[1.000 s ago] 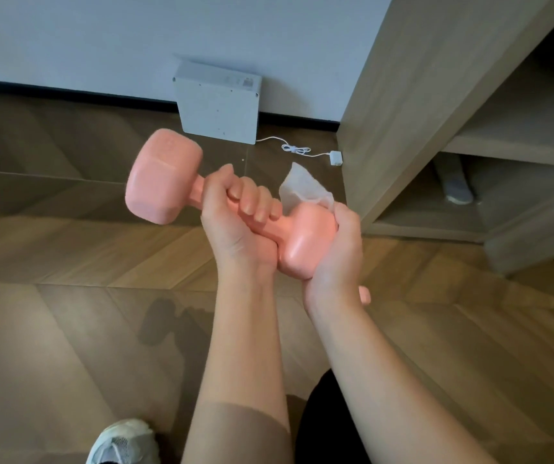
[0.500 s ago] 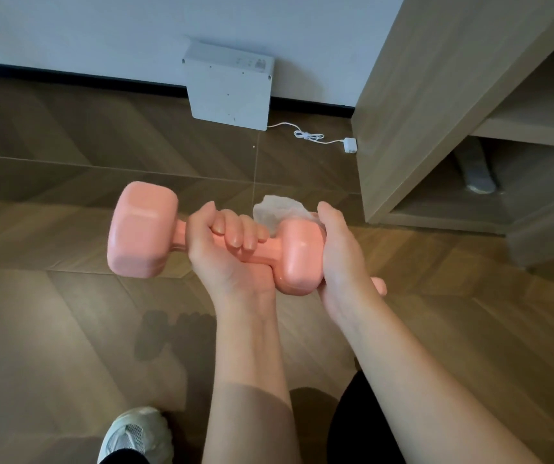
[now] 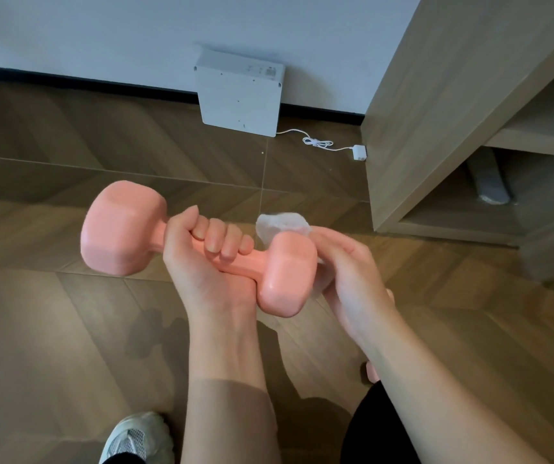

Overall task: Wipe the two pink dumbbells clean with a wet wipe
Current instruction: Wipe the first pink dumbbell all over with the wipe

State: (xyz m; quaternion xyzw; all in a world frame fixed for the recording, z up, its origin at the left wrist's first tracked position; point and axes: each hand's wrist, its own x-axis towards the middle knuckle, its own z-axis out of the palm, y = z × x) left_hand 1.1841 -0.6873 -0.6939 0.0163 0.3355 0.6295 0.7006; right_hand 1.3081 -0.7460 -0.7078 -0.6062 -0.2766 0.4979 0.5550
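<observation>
Well, I see mostly wooden floor (image 3: 68, 329), with a tall wooden shelf unit (image 3: 436, 95) standing on it at the right. A white box (image 3: 238, 92) leans against the wall beyond.

One pink dumbbell (image 3: 121, 229) is held in the air above the floor, roughly level, with its nearer-right head a little lower than its left head. The left grip (image 3: 208, 259) is clamped round the handle, fingers curled over the top, so one head sticks out to its left and the other sits just to its right. The right grip (image 3: 352, 276) cups the outer end of that right head and is closed on the wet wipe (image 3: 282, 224), pressing it against the head. A crumpled corner of the wipe stands up above the head, and most of the rest is hidden between palm and dumbbell.

A pale shoe (image 3: 138, 437) shows at the bottom edge. A white cable (image 3: 319, 142) runs from the box to a small plug beside the shelf unit. A small pink piece (image 3: 372, 371) peeks from under the right forearm, and I cannot tell what it is.
</observation>
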